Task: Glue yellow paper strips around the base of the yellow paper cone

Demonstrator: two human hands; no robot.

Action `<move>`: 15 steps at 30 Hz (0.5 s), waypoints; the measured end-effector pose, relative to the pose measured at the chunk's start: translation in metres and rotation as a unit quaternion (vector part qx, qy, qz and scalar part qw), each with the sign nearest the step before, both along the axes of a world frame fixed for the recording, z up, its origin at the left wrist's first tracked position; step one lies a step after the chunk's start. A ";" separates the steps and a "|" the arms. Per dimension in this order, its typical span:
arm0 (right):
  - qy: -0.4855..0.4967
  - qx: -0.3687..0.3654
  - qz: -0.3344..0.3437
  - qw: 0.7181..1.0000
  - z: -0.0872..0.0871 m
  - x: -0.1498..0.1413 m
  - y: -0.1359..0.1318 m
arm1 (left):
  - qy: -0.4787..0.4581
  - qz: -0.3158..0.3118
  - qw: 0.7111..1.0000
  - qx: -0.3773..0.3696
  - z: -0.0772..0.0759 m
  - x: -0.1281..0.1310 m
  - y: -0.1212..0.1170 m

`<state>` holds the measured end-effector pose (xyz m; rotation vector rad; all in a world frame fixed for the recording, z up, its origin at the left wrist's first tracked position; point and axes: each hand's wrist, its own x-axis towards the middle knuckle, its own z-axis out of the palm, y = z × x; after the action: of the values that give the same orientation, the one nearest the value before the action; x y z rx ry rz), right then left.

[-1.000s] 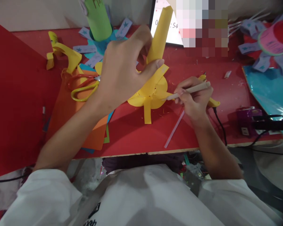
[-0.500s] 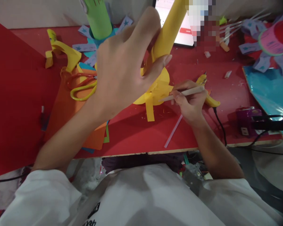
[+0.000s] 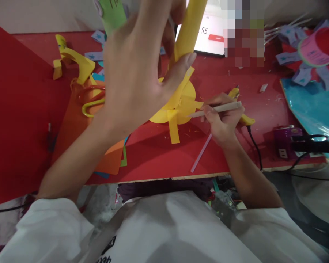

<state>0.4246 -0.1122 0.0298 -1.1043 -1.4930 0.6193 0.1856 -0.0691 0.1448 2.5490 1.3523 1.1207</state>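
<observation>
My left hand [image 3: 138, 73] is closed around a yellow paper tube [image 3: 191, 29], its thumb along the near side. The tube leans up and away to the right. Below it lies a round yellow paper piece [image 3: 188, 89] with several narrow strips sticking out, one strip [image 3: 173, 128] pointing toward me. My right hand [image 3: 222, 122] grips a pale pen [image 3: 229, 106] like a writing tool, its tip at the lower right rim of the yellow piece. The left hand hides part of the tube's lower end, so I cannot tell whether it touches the round piece.
Orange paper sheets [image 3: 68, 128] and scissors [image 3: 87, 106] lie on the left, near yellow paper scraps [image 3: 80, 65]. A yellow glue gun [image 3: 247, 119] rests behind the right hand. Farther right are a purple box [image 3: 286, 140], blue wrapped sheets [image 3: 312, 109] and a pink paper ring [image 3: 308, 51].
My left hand and the tube have shifted left and slightly up, and another yellow strip now shows beside the thumb. My right hand has moved slightly right with the pen.
</observation>
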 end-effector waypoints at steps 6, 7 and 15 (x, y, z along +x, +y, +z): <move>-0.026 -0.018 -0.023 0.999 0.005 0.003 -0.004 | 0.023 -0.069 0.997 -0.015 -0.009 0.012 0.012; -0.024 -0.018 -0.028 0.999 0.006 0.003 -0.003 | 0.005 -0.090 0.995 -0.040 -0.011 0.011 0.015; 0.005 0.064 -0.068 0.996 0.005 0.005 -0.005 | -0.100 -0.137 0.976 -0.136 -0.034 0.011 0.025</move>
<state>0.4296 -0.1168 0.0349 -1.0919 -1.4160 0.4285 0.1967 -0.0437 0.1110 2.2712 0.9928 1.0276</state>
